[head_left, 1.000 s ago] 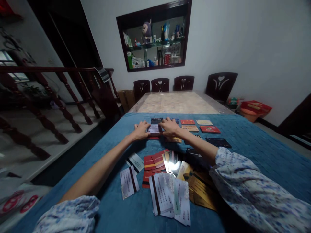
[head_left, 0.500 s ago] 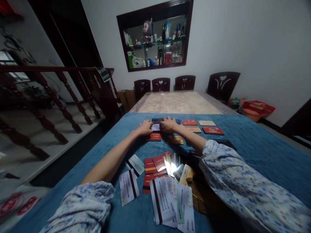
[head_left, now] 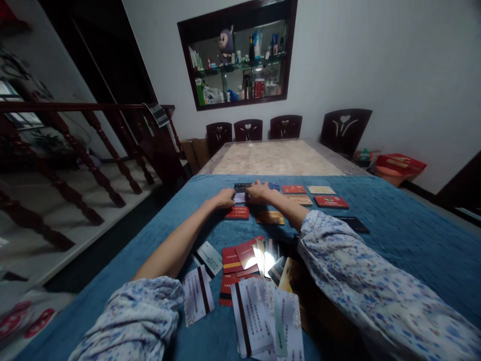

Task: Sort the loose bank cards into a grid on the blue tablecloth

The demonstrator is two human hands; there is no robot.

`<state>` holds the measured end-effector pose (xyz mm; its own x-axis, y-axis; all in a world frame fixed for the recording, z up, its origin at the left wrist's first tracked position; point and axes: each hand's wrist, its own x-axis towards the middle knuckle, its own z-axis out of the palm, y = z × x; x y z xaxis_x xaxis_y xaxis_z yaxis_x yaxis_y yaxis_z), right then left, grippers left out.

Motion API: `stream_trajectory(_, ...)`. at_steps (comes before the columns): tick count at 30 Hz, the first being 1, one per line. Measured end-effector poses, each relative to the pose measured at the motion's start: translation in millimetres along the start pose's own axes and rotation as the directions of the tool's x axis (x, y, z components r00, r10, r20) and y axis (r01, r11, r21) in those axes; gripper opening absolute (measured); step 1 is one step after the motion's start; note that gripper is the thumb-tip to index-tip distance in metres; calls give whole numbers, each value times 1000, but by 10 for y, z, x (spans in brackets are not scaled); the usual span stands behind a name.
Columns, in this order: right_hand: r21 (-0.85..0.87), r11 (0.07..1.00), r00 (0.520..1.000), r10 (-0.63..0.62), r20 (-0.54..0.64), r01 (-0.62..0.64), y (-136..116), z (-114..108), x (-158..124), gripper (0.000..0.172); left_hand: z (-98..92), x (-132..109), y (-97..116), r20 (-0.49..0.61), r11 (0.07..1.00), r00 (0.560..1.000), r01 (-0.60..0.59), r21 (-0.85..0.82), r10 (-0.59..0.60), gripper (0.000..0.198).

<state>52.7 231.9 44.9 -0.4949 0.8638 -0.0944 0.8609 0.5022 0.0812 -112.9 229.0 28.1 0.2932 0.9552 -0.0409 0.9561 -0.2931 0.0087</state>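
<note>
Near the far side of the blue cloth, a white card [head_left: 240, 197] lies flat between my two hands. My left hand [head_left: 226, 198] has its fingers curled at the card's left edge. From the right, my right hand [head_left: 257, 192] presses on the same card's other edge, its thumb side against it. Just behind is a dark card [head_left: 242, 187], and a blue card [head_left: 274, 186] shows partly past my right hand. A stack of red cards [head_left: 237, 213] and a gold card [head_left: 270, 217] sit in front of my hands.
Nearer me spread loose white cards [head_left: 253, 316], red cards [head_left: 230, 260] and a pale striped card [head_left: 209, 259]. To the right lie a red stack [head_left: 331, 202], a cream card [head_left: 321, 190] and a black card [head_left: 354, 224]. Chairs [head_left: 285, 127] stand behind the table.
My left hand's fingers have drawn closer together at the white card. My right hand has shifted slightly left, and its forearm has moved left, uncovering more of the black card.
</note>
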Motion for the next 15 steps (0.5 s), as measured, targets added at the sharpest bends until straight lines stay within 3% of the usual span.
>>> stream_trajectory(15, 34, 998, 998, 52, 38, -54, -59, 12, 113, 48, -79, 61, 55, 118, 999, 992, 52, -6, -51, 35)
